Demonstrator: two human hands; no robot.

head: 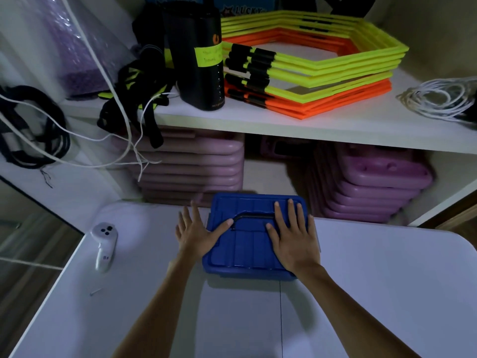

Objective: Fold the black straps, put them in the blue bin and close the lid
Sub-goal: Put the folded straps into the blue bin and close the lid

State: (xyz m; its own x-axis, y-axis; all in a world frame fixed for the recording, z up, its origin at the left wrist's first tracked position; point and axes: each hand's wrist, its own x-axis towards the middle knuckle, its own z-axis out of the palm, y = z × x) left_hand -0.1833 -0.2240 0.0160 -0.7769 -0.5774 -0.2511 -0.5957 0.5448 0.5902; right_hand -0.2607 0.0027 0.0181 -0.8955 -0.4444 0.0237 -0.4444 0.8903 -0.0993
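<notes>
The blue bin [247, 273] stands on the white table near its far edge, with its blue lid [249, 244] lying on top. A dark handle lies flat in the lid's middle. My left hand [196, 232] is spread flat at the lid's left edge, thumb on the lid. My right hand [294, 239] rests flat on the lid's right half, fingers apart. Neither hand holds anything. The bin's inside is hidden. Black straps [134, 96] with yellow parts hang off the shelf at the upper left.
A white controller [104, 245] lies on the white table [374, 293] to the left. On the shelf behind are a black bottle [200, 60], stacked yellow and orange hexagon rings [309, 71] and a white cord coil [438, 99]. Purple boards [366, 187] sit stacked below.
</notes>
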